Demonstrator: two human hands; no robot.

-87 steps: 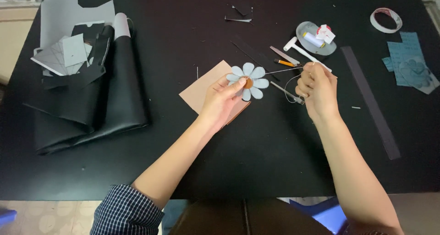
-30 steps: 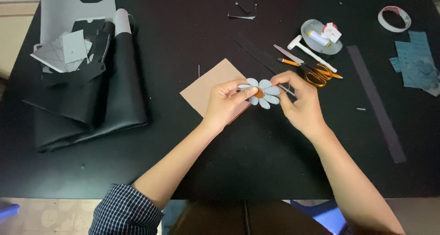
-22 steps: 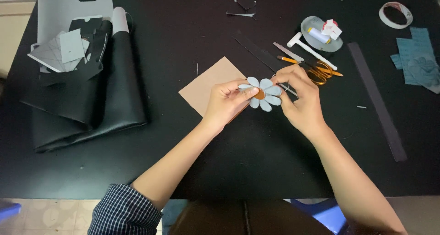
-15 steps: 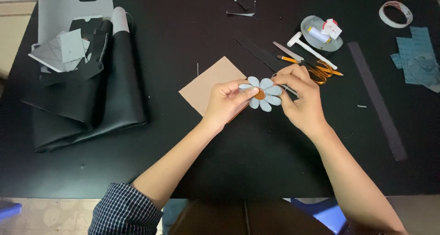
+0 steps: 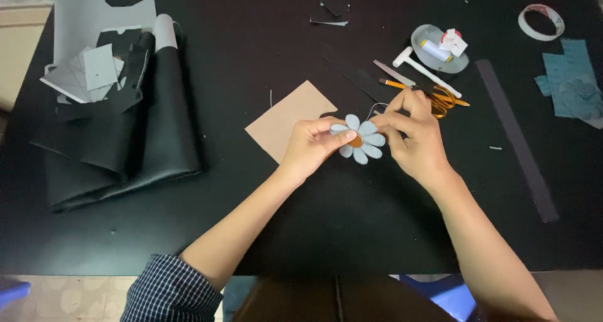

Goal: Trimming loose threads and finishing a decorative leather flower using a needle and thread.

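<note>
Head view, centre frame: left hand (image 5: pixel 312 147) pinches a pale blue felt flower with a brown centre (image 5: pixel 360 139). Right hand (image 5: pixel 411 134) grips its right petals, fingertips closed. Both hands cover part of the flower, and a thin thread (image 5: pixel 375 106) above it is barely visible.

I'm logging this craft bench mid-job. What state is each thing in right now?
Left hand: grip pinching the flower.
Right hand: fingertips at the flower's right petals.
Flower: pale blue, held above the table.
Tan sheet: lying flat.
Scissors: lying behind the right hand.
Tape roll: lying flat.
</note>
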